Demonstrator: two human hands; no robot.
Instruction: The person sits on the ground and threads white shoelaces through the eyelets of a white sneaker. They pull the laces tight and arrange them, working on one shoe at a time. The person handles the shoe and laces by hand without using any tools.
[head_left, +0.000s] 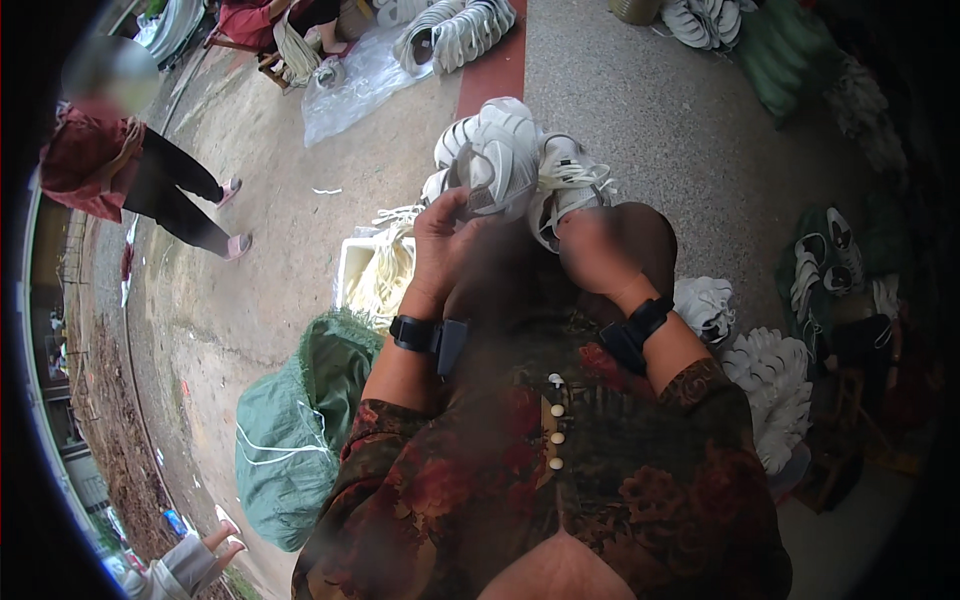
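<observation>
Beyond my knees lies a bundle of pale grey and white shoe uppers [505, 150]. My left hand [438, 240] pinches the edge of the nearest one, thumb and fingers closed on it. To the right of the bundle, a white shoe upper with cream laces [568, 178] is strung across its front. My right hand [598, 245] is closed round its near end, though a smear blurs part of the fingers. Left of my left wrist stands a white box [349, 272] heaped with cream laces [388, 275].
A green woven sack [285, 440] sits at my left. White shoe uppers [770, 390] are stacked at my right, with more shoes [825, 260] farther right. Ahead are clear plastic sheeting [355, 95] and another green sack [785, 60]. A person [150, 170] stands at the far left.
</observation>
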